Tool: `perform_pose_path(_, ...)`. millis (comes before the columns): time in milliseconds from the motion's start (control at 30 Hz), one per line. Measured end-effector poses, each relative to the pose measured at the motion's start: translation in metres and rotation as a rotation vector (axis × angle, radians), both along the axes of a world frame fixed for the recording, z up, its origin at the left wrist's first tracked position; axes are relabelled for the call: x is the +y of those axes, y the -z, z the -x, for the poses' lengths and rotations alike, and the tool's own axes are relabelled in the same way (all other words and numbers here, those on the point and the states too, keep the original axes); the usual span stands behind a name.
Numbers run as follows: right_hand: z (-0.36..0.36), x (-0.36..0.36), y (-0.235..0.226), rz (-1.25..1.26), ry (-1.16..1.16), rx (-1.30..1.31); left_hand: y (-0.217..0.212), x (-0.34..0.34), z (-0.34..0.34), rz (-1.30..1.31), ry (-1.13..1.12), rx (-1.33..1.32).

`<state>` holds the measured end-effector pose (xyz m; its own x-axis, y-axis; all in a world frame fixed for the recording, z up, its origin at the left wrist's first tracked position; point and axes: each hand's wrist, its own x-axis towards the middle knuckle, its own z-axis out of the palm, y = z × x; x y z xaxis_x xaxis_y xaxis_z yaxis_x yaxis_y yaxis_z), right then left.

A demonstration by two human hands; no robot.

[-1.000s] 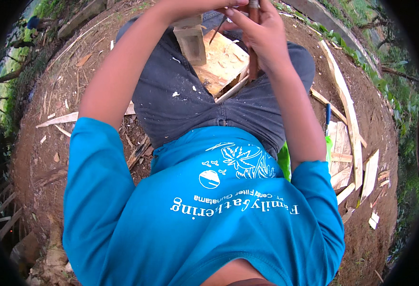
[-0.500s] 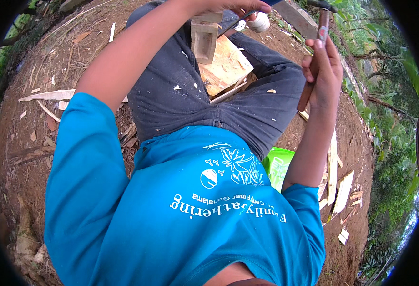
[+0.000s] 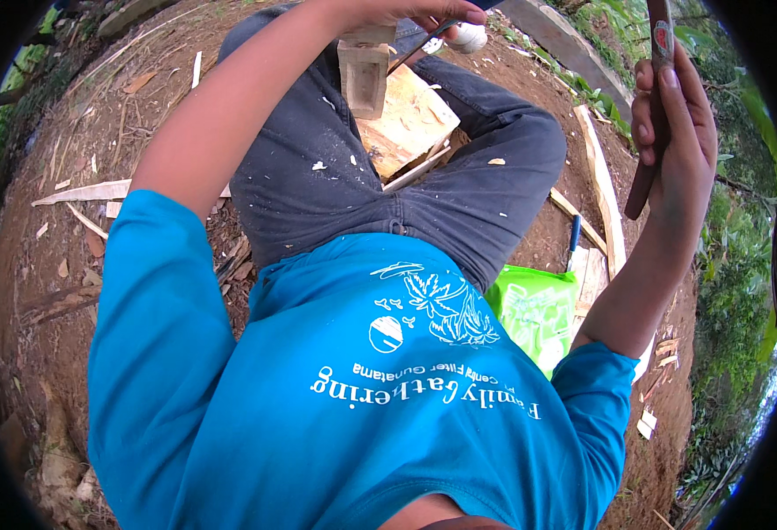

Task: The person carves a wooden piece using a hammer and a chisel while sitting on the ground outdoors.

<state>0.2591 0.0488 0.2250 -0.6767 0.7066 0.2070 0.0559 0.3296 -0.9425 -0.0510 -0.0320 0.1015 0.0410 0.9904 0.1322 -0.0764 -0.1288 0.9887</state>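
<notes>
My left hand, at the top edge, is closed around a chisel whose thin metal shank slants down behind a carved wooden piece. That pale piece has a rectangular hollow in its face and stands between my legs, against a squared wood block. Where the chisel's tip rests is hidden. Raised at the upper right, my right hand grips a hammer by its brown handle. The hammer's head lies outside the picture.
Wood chips and long offcuts litter the brown soil. At my right hip lies a bright green bag, with a blue-handled tool beside it. A white rounded object sits beyond the block; a concrete edge borders greenery.
My right hand has swung up and outward to the right with the hammer, carrying its head out of view. My left hand has shifted slightly left in the picture, still on the chisel.
</notes>
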Motion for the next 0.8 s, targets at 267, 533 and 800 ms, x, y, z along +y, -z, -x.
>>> perform_pose_path(267,-0.013,-0.004,-0.001,-0.066,-0.005,0.026,0.003,0.004,-0.003,-0.062,0.092,-0.042)
perform_pose_path(533,-0.012,-0.01,0.004,-0.208,0.164,-0.157,0.001,0.004,-0.009,-0.051,0.095,0.024)
perform_pose_path(800,-0.008,-0.004,0.008,-0.133,0.073,-0.109,-0.001,0.002,-0.01,-0.043,0.157,0.007)
